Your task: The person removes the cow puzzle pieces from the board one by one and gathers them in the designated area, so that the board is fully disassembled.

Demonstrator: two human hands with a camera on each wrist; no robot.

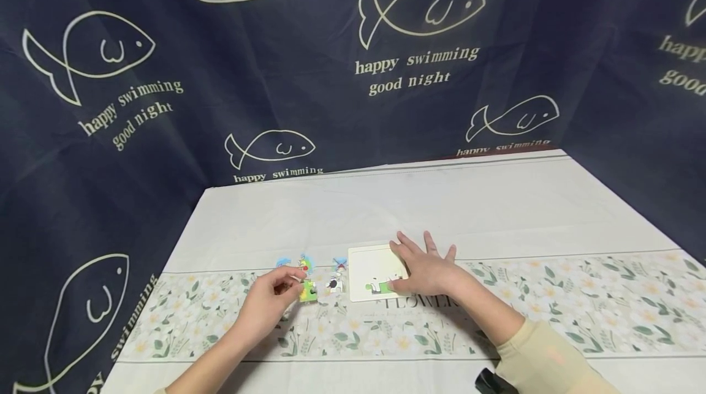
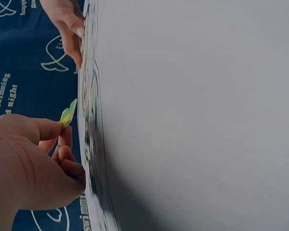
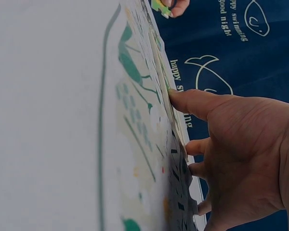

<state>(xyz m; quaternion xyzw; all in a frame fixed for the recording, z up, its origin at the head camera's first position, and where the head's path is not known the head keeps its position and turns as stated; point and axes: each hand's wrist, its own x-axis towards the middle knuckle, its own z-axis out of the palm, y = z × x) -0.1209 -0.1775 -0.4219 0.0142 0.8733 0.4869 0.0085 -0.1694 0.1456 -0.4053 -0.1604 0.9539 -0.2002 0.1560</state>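
My left hand (image 1: 269, 299) pinches a green jigsaw piece (image 1: 309, 291) between thumb and fingertips, raised above the table in the left wrist view (image 2: 68, 114). To its right lies a cream puzzle tray (image 1: 374, 259), with joined green-and-white pieces (image 1: 379, 287) along its lower edge. My right hand (image 1: 427, 272) rests over the tray's right side with fingers spread, its thumb touching the pieces there. Between the left hand and the tray are a loose white-and-black piece (image 1: 334, 285) and a blue piece with red (image 1: 340, 263). Part of the tray is hidden under the right hand.
Beyond the left hand lie a blue piece (image 1: 283, 261) and a colourful piece (image 1: 306, 263). A white tablecloth (image 1: 331, 210) with a floral band covers the table. Dark blue fish-print curtains (image 1: 331, 87) hang behind and at the sides. Something black (image 1: 489, 381) sits by the right sleeve.
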